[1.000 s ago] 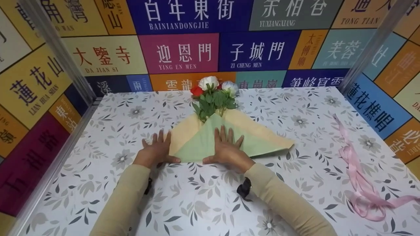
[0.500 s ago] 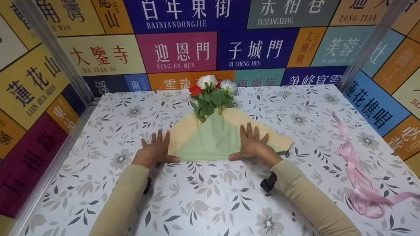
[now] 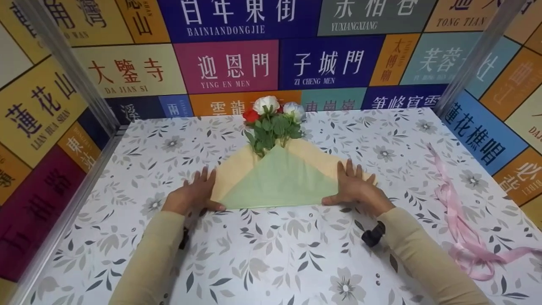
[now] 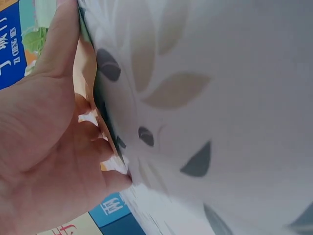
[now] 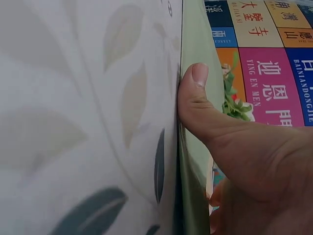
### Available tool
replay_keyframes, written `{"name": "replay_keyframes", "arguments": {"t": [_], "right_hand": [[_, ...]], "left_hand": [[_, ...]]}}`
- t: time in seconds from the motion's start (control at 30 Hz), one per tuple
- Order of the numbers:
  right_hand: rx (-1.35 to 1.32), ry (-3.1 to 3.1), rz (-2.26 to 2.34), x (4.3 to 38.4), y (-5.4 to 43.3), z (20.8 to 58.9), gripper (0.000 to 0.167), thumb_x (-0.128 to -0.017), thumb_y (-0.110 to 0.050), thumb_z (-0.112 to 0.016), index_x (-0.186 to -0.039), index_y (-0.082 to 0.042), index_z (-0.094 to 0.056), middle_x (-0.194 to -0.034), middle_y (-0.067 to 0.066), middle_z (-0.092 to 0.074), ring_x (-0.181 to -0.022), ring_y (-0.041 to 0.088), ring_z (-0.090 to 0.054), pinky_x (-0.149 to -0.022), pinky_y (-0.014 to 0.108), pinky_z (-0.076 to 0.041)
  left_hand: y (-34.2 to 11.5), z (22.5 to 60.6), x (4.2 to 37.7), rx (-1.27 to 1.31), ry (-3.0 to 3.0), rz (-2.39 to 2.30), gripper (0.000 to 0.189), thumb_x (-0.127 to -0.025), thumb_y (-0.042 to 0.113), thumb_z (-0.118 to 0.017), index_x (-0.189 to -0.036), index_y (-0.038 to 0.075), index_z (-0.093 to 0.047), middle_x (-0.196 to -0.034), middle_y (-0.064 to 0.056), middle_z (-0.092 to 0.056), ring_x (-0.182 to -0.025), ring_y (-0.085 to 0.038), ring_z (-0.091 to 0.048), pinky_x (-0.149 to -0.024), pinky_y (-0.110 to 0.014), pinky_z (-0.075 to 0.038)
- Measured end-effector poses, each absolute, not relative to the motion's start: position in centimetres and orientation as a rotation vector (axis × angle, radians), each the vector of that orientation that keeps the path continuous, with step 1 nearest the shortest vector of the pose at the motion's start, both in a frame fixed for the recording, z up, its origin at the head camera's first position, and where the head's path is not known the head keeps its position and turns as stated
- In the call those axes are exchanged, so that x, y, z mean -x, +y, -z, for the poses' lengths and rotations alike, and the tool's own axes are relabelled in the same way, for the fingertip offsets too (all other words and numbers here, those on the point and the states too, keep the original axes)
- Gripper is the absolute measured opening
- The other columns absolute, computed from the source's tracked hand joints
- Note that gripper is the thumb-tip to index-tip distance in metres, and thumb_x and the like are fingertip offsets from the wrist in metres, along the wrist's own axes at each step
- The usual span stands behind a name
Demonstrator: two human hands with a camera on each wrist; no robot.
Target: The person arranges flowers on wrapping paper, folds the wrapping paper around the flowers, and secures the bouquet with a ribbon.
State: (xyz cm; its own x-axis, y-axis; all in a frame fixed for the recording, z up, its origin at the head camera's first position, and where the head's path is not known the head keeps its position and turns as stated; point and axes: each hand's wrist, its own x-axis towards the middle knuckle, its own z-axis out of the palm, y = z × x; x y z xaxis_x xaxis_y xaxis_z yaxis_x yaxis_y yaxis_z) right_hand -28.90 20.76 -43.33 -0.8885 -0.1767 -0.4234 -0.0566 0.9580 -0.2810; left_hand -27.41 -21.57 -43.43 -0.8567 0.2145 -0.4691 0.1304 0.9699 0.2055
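Note:
A sheet of wrapping paper (image 3: 279,182), green on one side and pale orange on the other, lies folded up from a straight near edge. Flowers stick out beyond its peak: a white rose (image 3: 266,105), a red flower (image 3: 250,115) and a pale bluish one (image 3: 294,111), above green leaves (image 3: 273,128). My left hand (image 3: 190,194) is spread at the paper's left corner, thumb on the near fold. Toward the right corner my right hand (image 3: 358,188) presses with fingers spread; in the right wrist view its thumb (image 5: 195,95) lies along the green fold.
A loose pink ribbon (image 3: 455,216) lies in a tangle on the right of the table (image 3: 271,258), which has a floral cover. Sign-patterned panels (image 3: 228,65) stand behind and at both sides, with clear corner posts.
My right hand has slid rightward along the near fold, from the paper's middle toward its right corner, and the green flap shows more fully. My left hand has shifted slightly left.

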Motion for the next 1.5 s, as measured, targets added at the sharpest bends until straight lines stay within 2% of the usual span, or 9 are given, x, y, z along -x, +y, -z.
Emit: {"name": "replay_keyframes", "arguments": {"t": [0.27, 0.37, 0.47, 0.63, 0.8, 1.07, 1.3, 1.5], "right_hand": [[0.107, 2.606, 0.344, 29.2, 23.9, 43.1, 0.141, -0.077, -0.072, -0.070, -0.153, 0.009, 0.017, -0.156, 0.039, 0.023, -0.143, 0.062, 0.017, -0.106, 0.084, 0.004], [0.082, 2.590, 0.364, 29.3, 24.8, 43.1, 0.142, -0.077, -0.070, -0.071, -0.152, 0.011, 0.019, -0.155, 0.040, 0.023, -0.143, 0.062, 0.017, -0.107, 0.082, 0.004], [0.066, 2.585, 0.399, 29.3, 25.6, 43.2, 0.142, -0.078, -0.066, -0.073, -0.150, 0.013, 0.020, -0.154, 0.042, 0.024, -0.144, 0.060, 0.017, -0.109, 0.081, 0.003], [0.061, 2.567, 0.464, 29.3, 26.5, 43.2, 0.140, -0.080, -0.061, -0.075, -0.148, 0.015, 0.021, -0.153, 0.043, 0.025, -0.146, 0.056, 0.018, -0.116, 0.074, 0.000], [0.054, 2.556, 0.483, 29.3, 26.7, 43.1, 0.140, -0.081, -0.060, -0.075, -0.148, 0.016, 0.022, -0.153, 0.043, 0.025, -0.146, 0.056, 0.019, -0.120, 0.067, 0.000], [0.104, 2.553, 0.519, 29.4, 26.6, 43.0, 0.137, -0.081, -0.054, -0.077, -0.146, 0.020, 0.019, -0.152, 0.046, 0.022, -0.144, 0.059, 0.017, -0.121, 0.066, -0.001], [0.205, 2.567, 0.539, 29.4, 27.5, 42.6, 0.131, -0.082, -0.043, -0.080, -0.145, 0.025, 0.014, -0.152, 0.050, 0.013, -0.144, 0.062, 0.008, -0.121, 0.066, -0.006], [0.238, 2.553, 0.577, 29.5, 28.3, 42.3, 0.124, -0.083, -0.028, -0.079, -0.144, 0.025, 0.016, -0.150, 0.052, 0.009, -0.143, 0.064, -0.001, -0.120, 0.067, -0.009]], "left_hand": [[-22.5, 43.0, 27.3, -0.179, 2.608, -0.254, 0.112, -0.087, 0.053, -0.072, -0.162, 0.011, 0.001, -0.167, -0.025, 0.010, -0.151, -0.051, -0.010, -0.119, -0.065, -0.022], [-22.7, 43.1, 27.2, -0.184, 2.609, -0.257, 0.112, -0.087, 0.053, -0.072, -0.162, 0.012, 0.001, -0.166, -0.026, 0.011, -0.152, -0.050, -0.009, -0.119, -0.064, -0.024], [-22.8, 43.1, 27.1, -0.154, 2.611, -0.264, 0.113, -0.087, 0.053, -0.073, -0.162, 0.010, 0.001, -0.165, -0.029, 0.012, -0.153, -0.048, -0.002, -0.120, -0.064, -0.021], [-22.9, 43.0, 27.0, -0.063, 2.626, -0.235, 0.121, -0.085, 0.057, -0.073, -0.159, -0.002, 0.002, -0.161, -0.036, 0.011, -0.151, -0.051, 0.005, -0.122, -0.064, -0.016], [-22.5, 42.5, 26.6, 0.052, 2.626, -0.195, 0.127, -0.081, 0.063, -0.073, -0.157, -0.007, 0.002, -0.161, -0.037, 0.007, -0.150, -0.054, 0.003, -0.122, -0.066, -0.011], [-22.1, 41.9, 26.2, 0.200, 2.610, -0.165, 0.128, -0.079, 0.065, -0.073, -0.158, -0.004, -0.001, -0.163, -0.033, 0.001, -0.148, -0.057, -0.004, -0.119, -0.071, -0.009], [-21.6, 41.3, 26.0, 0.211, 2.596, -0.099, 0.128, -0.080, 0.067, -0.071, -0.156, -0.010, -0.002, -0.163, -0.033, 0.002, -0.147, -0.059, -0.008, -0.118, -0.071, -0.009], [-21.6, 41.4, 26.0, 0.248, 2.578, -0.140, 0.129, -0.079, 0.065, -0.073, -0.156, -0.009, 0.000, -0.163, -0.032, 0.005, -0.147, -0.058, -0.008, -0.120, -0.068, -0.007]]}}
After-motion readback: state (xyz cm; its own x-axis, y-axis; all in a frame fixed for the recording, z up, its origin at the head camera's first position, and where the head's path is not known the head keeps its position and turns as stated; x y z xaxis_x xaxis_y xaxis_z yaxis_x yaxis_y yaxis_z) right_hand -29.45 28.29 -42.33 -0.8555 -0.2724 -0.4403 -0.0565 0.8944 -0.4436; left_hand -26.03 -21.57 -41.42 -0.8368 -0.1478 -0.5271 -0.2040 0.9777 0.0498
